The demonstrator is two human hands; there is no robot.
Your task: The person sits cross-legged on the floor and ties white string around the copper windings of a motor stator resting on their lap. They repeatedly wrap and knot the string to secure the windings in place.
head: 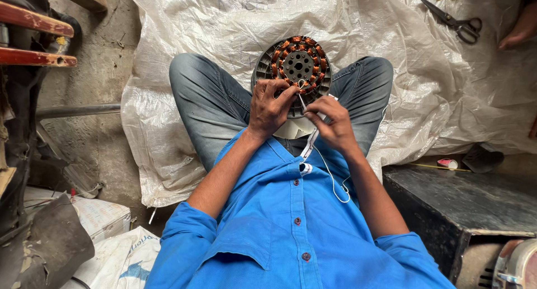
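Observation:
A round fan stator (297, 63) with copper coils around a dark perforated hub rests tilted between my knees, on my lap. My left hand (269, 105) grips its lower left rim, fingers curled over the coils. My right hand (334, 123) holds a thin tool or wire (302, 100) whose tip touches the bottom of the windings. White wires (330, 174) trail from the stator area down over my blue shirt.
I sit on a white woven plastic sheet (391, 48). Black scissors (456, 21) lie at its far right, near another person's foot (520, 29). A dark metal box (464, 202) stands at my right. Wooden slats (33, 37) and clutter fill the left.

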